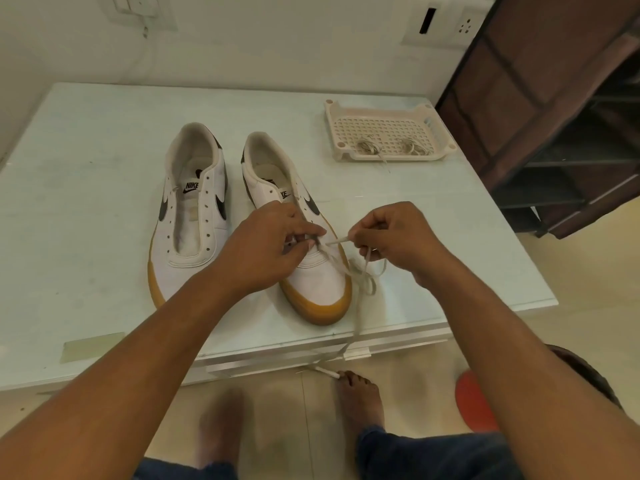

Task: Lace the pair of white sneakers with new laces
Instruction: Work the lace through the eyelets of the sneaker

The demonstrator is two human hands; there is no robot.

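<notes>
The sneaker being laced [318,282] lies near the middle of the tabletop [86,202]. Its long axis runs from the heel at the far side to the gum-soled toe close to the near edge, with the toe angled a little to the right. The left hand [266,244] is the nearer one: it rests on the shoe's throat, its fingers curled and pinching at the lowest eyelets. The right hand [391,237] sits just beside the shoe's right flank, off the upper, pinching the lace [363,282] close to its stiff tip [337,240], which points left toward the left hand's fingertips. The next threading therefore seems to call for a short leftward push of that tip across the toe end of the throat. The rest of the lace loops beside the toe and hangs over the near edge, with its other end close to the floor [398,341]. The left hand's fingers hide the eyelets, so I cannot tell whether the lace already passes through one. The other sneaker [188,216] lies parallel on the left, unlaced. Two bundled spare laces [369,147] lie in a tray [381,128] near the far right corner.
</notes>
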